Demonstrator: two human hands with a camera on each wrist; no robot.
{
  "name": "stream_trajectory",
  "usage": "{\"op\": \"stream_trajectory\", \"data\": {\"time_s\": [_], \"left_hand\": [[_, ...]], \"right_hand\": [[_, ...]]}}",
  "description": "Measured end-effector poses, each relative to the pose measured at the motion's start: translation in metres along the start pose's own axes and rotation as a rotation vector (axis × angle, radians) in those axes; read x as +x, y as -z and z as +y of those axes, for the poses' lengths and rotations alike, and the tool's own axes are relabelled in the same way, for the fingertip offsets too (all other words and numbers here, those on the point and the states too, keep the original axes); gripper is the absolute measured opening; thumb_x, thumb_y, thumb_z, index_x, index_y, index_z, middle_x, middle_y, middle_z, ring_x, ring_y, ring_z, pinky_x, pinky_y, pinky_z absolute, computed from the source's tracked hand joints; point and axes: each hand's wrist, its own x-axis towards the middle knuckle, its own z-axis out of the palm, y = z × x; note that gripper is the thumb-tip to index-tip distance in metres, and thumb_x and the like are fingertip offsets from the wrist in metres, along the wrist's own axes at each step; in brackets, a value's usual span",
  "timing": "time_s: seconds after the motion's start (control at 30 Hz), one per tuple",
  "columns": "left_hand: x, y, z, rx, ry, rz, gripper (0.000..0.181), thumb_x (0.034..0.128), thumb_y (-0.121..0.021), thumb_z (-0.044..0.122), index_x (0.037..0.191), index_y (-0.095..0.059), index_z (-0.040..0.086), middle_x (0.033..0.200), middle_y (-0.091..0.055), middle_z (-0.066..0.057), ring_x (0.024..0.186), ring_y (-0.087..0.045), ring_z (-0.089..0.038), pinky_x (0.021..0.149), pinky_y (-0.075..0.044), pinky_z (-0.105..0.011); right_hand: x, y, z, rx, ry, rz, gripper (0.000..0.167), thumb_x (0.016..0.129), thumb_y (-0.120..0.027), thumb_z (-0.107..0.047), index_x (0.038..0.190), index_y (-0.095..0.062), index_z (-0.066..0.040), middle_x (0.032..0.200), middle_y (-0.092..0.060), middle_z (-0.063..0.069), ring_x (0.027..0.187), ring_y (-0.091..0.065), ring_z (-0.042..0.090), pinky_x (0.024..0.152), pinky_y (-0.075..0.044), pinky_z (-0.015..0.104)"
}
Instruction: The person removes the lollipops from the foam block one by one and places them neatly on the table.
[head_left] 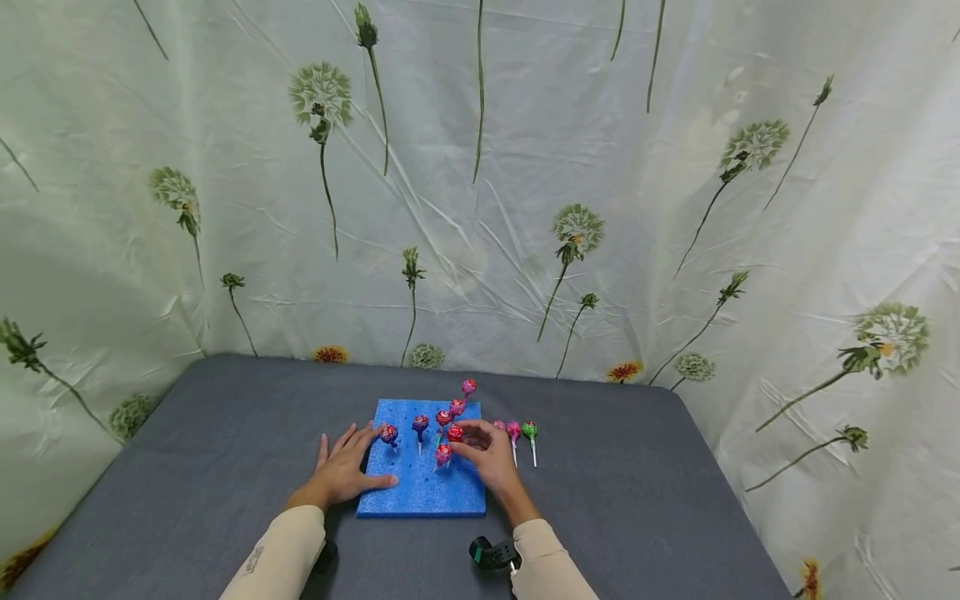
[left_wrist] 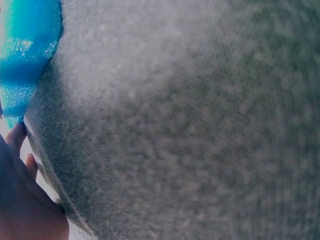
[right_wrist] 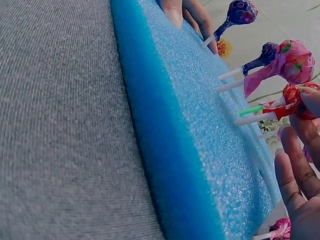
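At the far left, a pale curtain (head_left: 247, 200) printed with dandelions hangs behind the tabletop (head_left: 637, 517), which is covered in dark grey cloth. The left hand (head_left: 341, 471), in a cream sleeve (head_left: 288, 537), rests on the left side of a blue foam board (head_left: 423, 497). Its grip is apart: the fingers are spread, the thumb lies on the board, and it holds nothing.

Just beside its fingertips a dark purple lollipop (head_left: 388, 434) stands in the board, leaning a little; a second purple lollipop (head_left: 420, 422) stands upright to the right of it. Next comes a slanting row: a pink lollipop (head_left: 443, 454) nearest the person, a red lollipop (head_left: 443, 417) behind it, then two more pink ones toward the far edge.

The right hand (head_left: 491, 458) reaches over the board's right half, its grip clamped on the red-wrapped lollipop (head_left: 455, 432) by the head, between thumb and fingers. Its white stick points down at the foam; whether the tip is sunk in, I cannot tell. A black strap (head_left: 495, 553) shows near the right wrist.

Right of the board, two pink lollipops and a green lollipop (head_left: 530, 430) lie on the tabletop.
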Motion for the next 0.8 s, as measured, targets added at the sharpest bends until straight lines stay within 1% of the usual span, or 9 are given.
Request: {"op": "stream_trajectory", "data": {"time_s": [0.2,0.3,0.4,0.47,0.6,0.7,0.8], "left_hand": [[0.002,0.001,-0.001,-0.001,0.001,-0.011,0.103,0.0717,-0.071,0.066,0.149,-0.035,0.008,0.154,-0.027,-0.024,0.142,-0.013,-0.047,0.107,0.01,-0.068],[0.002,0.002,0.0,0.001,0.014,-0.024,0.104,0.0715,-0.07,0.068,0.149,-0.034,0.008,0.154,-0.027,-0.023,0.142,-0.012,-0.047,0.107,0.01,-0.068],[0.002,0.002,-0.001,0.005,0.022,-0.034,0.105,0.0713,-0.07,0.068,0.149,-0.034,0.007,0.154,-0.026,-0.024,0.142,-0.012,-0.047,0.107,0.011,-0.069],[0.002,0.002,0.0,0.004,0.02,-0.033,0.105,0.0713,-0.07,0.067,0.149,-0.034,0.007,0.154,-0.026,-0.024,0.142,-0.013,-0.047,0.107,0.01,-0.069],[0.002,0.002,0.001,-0.002,0.016,-0.032,0.105,0.0713,-0.07,0.068,0.149,-0.034,0.007,0.154,-0.026,-0.024,0.142,-0.012,-0.048,0.107,0.01,-0.069],[0.002,0.002,0.001,-0.005,0.017,-0.033,0.105,0.0712,-0.07,0.067,0.149,-0.034,0.007,0.154,-0.026,-0.024,0.142,-0.012,-0.048,0.107,0.01,-0.069],[0.002,0.001,0.0,-0.004,0.018,-0.028,0.105,0.0711,-0.071,0.067,0.149,-0.034,0.007,0.154,-0.026,-0.024,0.142,-0.012,-0.048,0.107,0.01,-0.069]], "right_hand": [[0.0,0.001,-0.005,-0.023,0.013,0.024,0.026,0.088,-0.069,-0.003,0.113,-0.065,0.004,0.11,-0.065,0.018,0.097,-0.061,0.027,0.082,-0.048,0.02],[0.001,0.001,-0.006,-0.011,0.014,0.03,0.026,0.088,-0.068,-0.002,0.114,-0.065,0.004,0.111,-0.065,0.019,0.097,-0.061,0.027,0.081,-0.048,0.021],[0.001,0.002,-0.003,0.005,0.017,0.039,0.026,0.089,-0.068,-0.003,0.114,-0.065,0.004,0.11,-0.065,0.02,0.096,-0.061,0.027,0.08,-0.049,0.02],[0.002,0.004,0.002,0.02,0.017,0.052,0.027,0.089,-0.068,-0.004,0.114,-0.064,0.004,0.11,-0.065,0.02,0.095,-0.061,0.026,0.079,-0.05,0.019],[0.008,0.007,0.02,0.025,0.029,0.082,0.028,0.09,-0.068,-0.008,0.115,-0.064,0.004,0.111,-0.066,0.019,0.094,-0.061,0.023,0.078,-0.051,0.019],[0.011,0.01,0.03,0.009,0.03,0.1,0.029,0.09,-0.069,-0.013,0.116,-0.065,0.002,0.112,-0.066,0.017,0.096,-0.062,0.022,0.082,-0.051,0.02],[0.011,0.014,0.032,-0.004,0.04,0.114,0.032,0.09,-0.069,-0.017,0.116,-0.065,0.0,0.113,-0.066,0.016,0.1,-0.062,0.024,0.086,-0.051,0.024]]}}
